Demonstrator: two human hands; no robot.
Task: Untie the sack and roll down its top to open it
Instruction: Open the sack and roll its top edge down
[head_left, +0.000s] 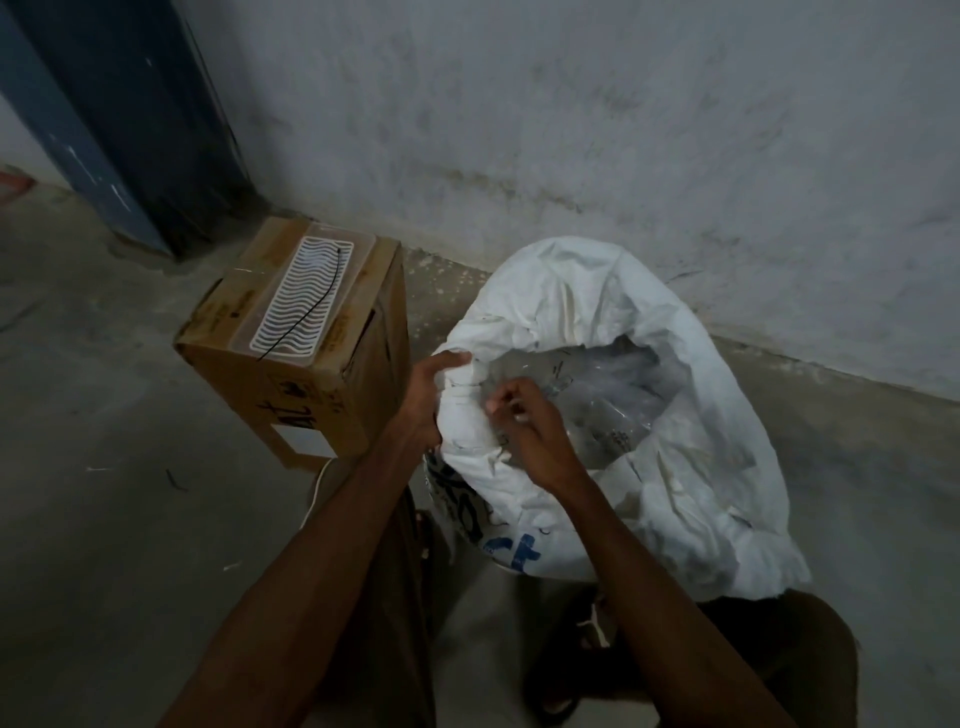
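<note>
Seen from the head camera, a white sack (623, 405) stands on a bare concrete floor (104, 467) near a stained wall (623, 130). Its mouth is open, with the top edge rolled into a thick rim and clear plastic showing inside. The left hand (431, 395) clenches the rim's near-left edge in a closed grip. The right hand (530, 431) pinches the rim just beside it, fingers curled over the fabric. To the left of the sack sits a cardboard box (291, 353) with a white plastic grille (301, 301) on top.
</note>
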